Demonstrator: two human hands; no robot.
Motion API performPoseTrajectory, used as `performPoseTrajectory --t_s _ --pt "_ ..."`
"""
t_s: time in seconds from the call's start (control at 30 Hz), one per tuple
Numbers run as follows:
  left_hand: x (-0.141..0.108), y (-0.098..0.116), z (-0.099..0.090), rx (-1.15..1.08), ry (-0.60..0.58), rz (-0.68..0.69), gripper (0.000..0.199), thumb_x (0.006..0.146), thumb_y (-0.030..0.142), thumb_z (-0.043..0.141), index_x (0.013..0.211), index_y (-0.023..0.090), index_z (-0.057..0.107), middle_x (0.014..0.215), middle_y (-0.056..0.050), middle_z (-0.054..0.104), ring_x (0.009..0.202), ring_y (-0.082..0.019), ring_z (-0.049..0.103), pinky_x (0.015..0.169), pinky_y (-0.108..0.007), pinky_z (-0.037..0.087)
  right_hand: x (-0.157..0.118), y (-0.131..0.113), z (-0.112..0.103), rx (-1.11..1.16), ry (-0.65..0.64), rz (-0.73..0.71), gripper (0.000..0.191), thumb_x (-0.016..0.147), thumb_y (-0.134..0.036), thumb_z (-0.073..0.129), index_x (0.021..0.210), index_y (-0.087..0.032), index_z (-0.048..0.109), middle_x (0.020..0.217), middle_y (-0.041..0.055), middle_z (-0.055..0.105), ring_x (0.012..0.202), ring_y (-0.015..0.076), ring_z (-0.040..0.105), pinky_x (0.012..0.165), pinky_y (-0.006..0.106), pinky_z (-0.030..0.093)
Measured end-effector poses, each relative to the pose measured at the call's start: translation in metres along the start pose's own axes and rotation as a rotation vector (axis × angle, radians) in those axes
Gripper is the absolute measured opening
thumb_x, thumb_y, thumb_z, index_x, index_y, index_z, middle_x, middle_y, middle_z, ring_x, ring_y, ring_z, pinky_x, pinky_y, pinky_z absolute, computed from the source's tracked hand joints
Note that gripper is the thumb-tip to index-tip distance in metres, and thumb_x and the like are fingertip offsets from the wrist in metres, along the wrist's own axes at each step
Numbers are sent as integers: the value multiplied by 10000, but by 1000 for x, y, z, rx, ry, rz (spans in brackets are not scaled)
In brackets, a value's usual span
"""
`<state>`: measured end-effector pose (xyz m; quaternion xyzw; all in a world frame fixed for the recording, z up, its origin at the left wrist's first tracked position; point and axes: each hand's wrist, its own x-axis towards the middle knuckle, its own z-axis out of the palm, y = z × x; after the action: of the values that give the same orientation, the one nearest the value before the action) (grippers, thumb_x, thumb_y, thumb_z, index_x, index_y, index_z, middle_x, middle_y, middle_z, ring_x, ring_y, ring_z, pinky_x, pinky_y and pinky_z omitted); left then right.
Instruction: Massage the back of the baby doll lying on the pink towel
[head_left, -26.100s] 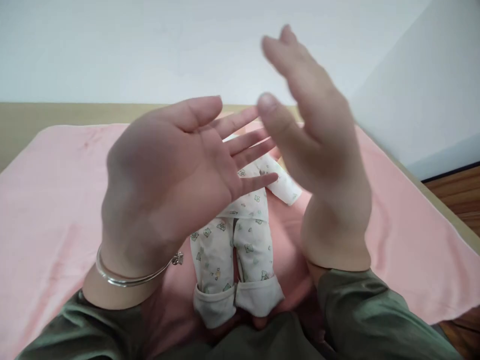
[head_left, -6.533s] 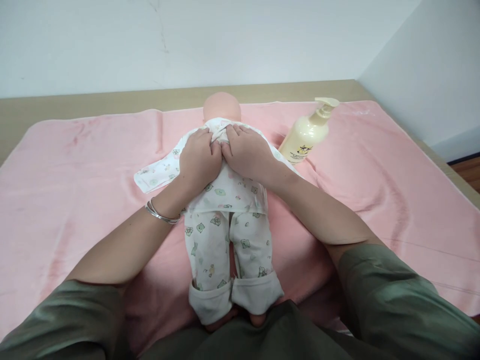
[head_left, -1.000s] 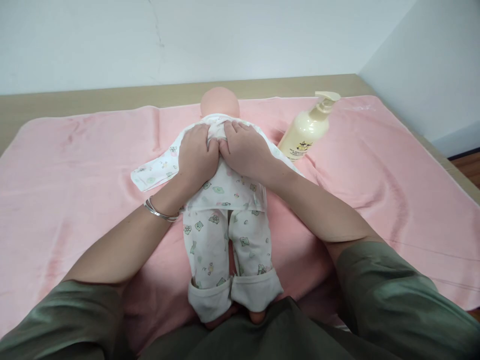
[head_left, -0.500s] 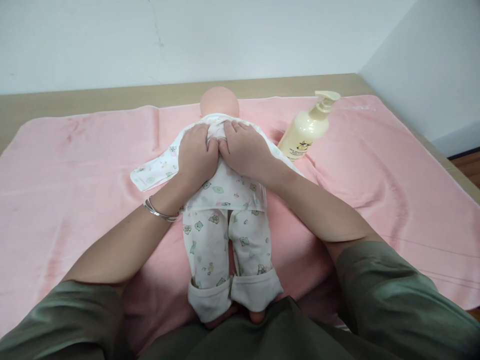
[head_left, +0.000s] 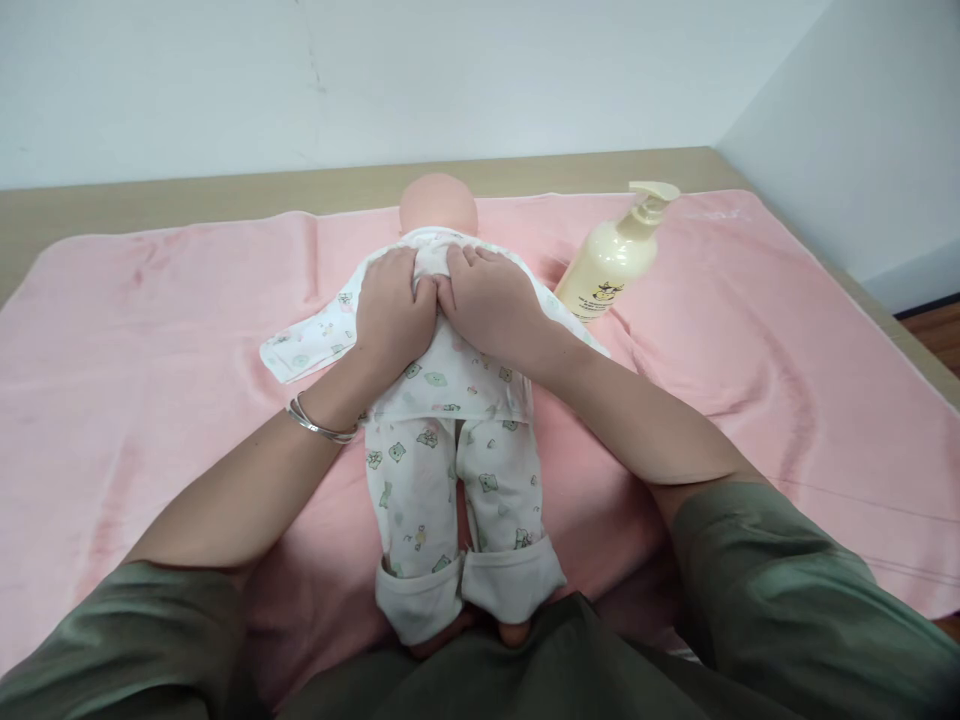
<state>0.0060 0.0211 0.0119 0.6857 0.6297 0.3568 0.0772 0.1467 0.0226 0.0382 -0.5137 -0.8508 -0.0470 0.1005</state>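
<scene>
A baby doll [head_left: 439, 205] lies lengthwise in front of me, head at the far end, with no face showing. It wears a white printed shirt [head_left: 457, 385] and matching trousers [head_left: 420, 490] with turned-up cuffs. My left hand [head_left: 394, 305] rests flat on the left side of the doll's upper body, over the shirt. On the other side, my right hand [head_left: 491, 300] lies the same way, fingers pointing toward the head. The two thumbs meet near the middle. Part of the shirt is hidden under both palms.
A cream pump bottle [head_left: 611, 265] with a cow picture stands right of the doll, close to its sleeve. A pink blanket [head_left: 150, 330] covers most of the wooden table [head_left: 225, 200]. White walls [head_left: 487, 80] rise behind and at the right.
</scene>
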Motion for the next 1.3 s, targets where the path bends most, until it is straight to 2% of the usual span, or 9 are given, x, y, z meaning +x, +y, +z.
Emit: performPoseTrajectory --t_s 0.2,0.37,0.53,0.67,0.83,0.93,1.07,1.2,1.3 --pt "1 1 -1 0 -1 6 203 935 261 433 744 224 371 829 -61 544 918 -236 573 982 -430 492 -2 -1 -1 -37 19 -31 434 1078 -232 238 1207 -32 600 1140 200 689 1074 286 657 881 382 517" --pt "0 -1 -1 -50 17 29 245 956 314 430 730 234 381 811 -70 557 916 -240 579 944 -438 507 -11 -10 -12 -48 -45 -2 328 964 -86 352 1196 -36 578 1116 207 688 1084 314 660 900 393 505" --pt "-2 0 -2 -66 10 33 215 944 267 409 731 244 393 831 -81 595 943 -250 574 956 -443 484 -18 -17 -17 -67 -23 11 328 898 9 338 1087 -67 595 993 165 677 998 281 677 834 359 490" --pt "-2 4 -4 -53 -25 -2 181 937 247 407 759 246 442 896 -90 627 986 -263 577 994 -459 459 -19 -16 -17 -96 -45 -8 305 876 7 367 1030 -102 608 895 128 669 865 249 665 737 344 486" --pt "-4 4 -3 -44 5 -15 147 940 261 420 835 236 519 980 -102 664 1075 -275 607 1063 -469 464 -17 -13 -15 -104 -38 -18 295 902 -9 374 1051 -99 612 932 146 687 896 253 683 724 331 481" --pt "-7 2 -1 -46 31 -18 131 931 260 444 904 223 567 1071 -115 686 1168 -289 619 1114 -484 463 -11 -5 -14 -71 -9 -12 283 994 -141 352 1074 -103 621 945 146 698 890 261 683 712 342 494" --pt "-12 -3 3 -68 100 26 184 904 245 471 1001 214 624 1253 -129 706 1246 -284 613 1146 -478 474 2 8 -8 60 -26 54 449 1064 -354 295 1248 -81 600 1194 174 705 1089 297 671 885 396 551" --pt "-12 -5 5 -78 125 26 262 885 259 477 1074 214 653 1282 -104 714 1256 -267 614 1157 -466 482 5 9 -1 74 -8 10 531 1074 -324 240 1384 2 522 1384 226 619 1318 333 572 1137 468 462" --pt "-9 -3 4 -104 91 1 281 870 265 480 1086 225 655 1268 -98 714 1240 -270 612 1164 -471 475 -5 -2 -5 8 3 6 511 1070 -278 230 1354 18 535 1327 248 632 1272 338 588 1086 470 488"
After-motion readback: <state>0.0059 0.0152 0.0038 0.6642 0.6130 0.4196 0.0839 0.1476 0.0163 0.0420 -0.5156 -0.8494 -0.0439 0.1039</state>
